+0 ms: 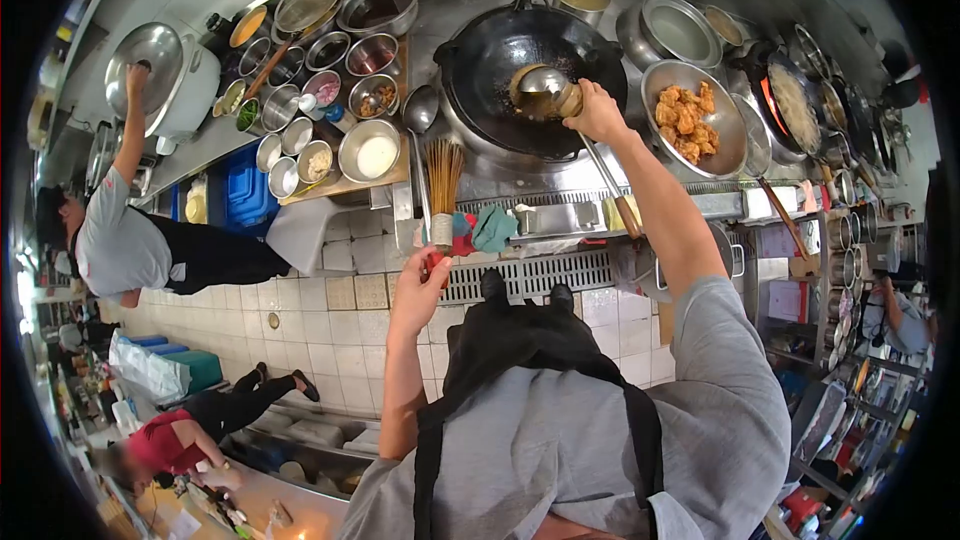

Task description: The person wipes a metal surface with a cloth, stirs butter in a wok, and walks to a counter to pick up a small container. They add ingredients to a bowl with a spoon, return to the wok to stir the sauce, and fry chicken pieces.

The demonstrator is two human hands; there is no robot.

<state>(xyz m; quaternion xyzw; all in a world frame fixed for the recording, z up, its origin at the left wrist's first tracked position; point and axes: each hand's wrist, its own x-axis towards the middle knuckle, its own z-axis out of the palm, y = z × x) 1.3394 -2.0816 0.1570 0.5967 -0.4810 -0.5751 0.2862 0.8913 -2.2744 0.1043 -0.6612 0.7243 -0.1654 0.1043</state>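
Note:
A black wok (500, 70) sits on the steel stove in front of me. My right hand (600, 115) is over its right side, closed round a small tan, rounded thing (567, 100) whose kind I cannot make out. Against that thing lies the bowl of a metal ladle (543, 82); its wooden-ended handle runs under my wrist past the wok's rim. Lower down, my left hand (418, 290) is closed at the red end of a bamboo wok brush (443, 175), its bristles pointing away from me. Another metal ladle (420, 110) lies beside the brush.
A steel bowl of fried pieces (684, 125) stands right of the wok. Several seasoning containers and a bowl of white stuff (376, 152) crowd the left counter. One person (130, 240) at left holds a metal lid (145, 60); another in red (170, 440) is lower left.

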